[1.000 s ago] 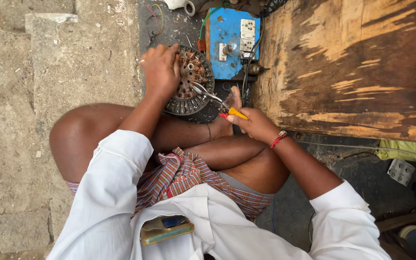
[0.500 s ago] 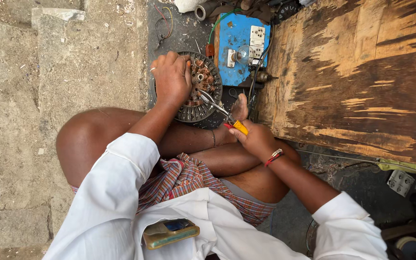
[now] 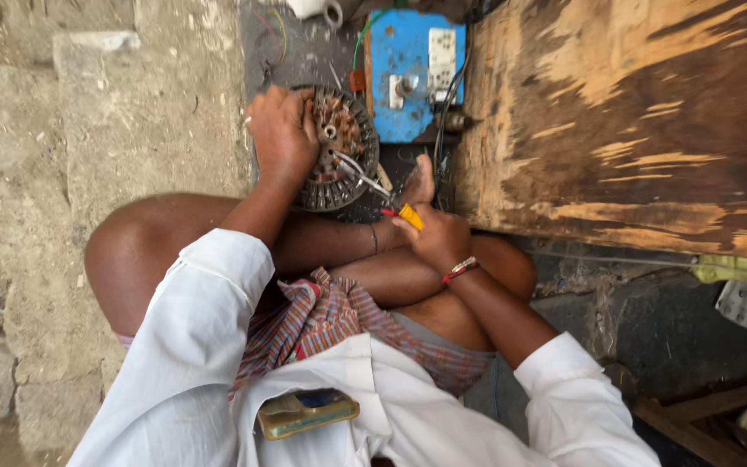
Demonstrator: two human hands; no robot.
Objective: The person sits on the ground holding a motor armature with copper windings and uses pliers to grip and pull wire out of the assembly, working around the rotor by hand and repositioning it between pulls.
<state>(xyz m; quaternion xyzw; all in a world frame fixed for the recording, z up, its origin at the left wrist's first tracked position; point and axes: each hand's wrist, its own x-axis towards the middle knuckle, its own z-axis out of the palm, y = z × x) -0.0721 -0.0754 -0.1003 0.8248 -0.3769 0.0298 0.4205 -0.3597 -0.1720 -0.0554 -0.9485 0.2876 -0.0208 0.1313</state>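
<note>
Round, dark metal motor stator [image 3: 336, 149] with rusty copper-coloured windings and ribbed slots around its rim lies on the grey ground, just beside the near edge of a blue painted board [image 3: 412, 69] carrying a white socket. Left hand [image 3: 283, 134] is curled over its left rim, fingers clamped on it. Right hand [image 3: 438, 235] is closed round yellow-and-red-handled steel pliers [image 3: 373, 183], whose shiny tips touch the windings, beside the worn wooden slab [image 3: 624, 112]

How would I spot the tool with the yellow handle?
Find the big worn wooden board. Beside its lower corner, the right hand grips pliers. Their yellow and red handles and thin metal tips poking into the round motor part set them apart.
</note>
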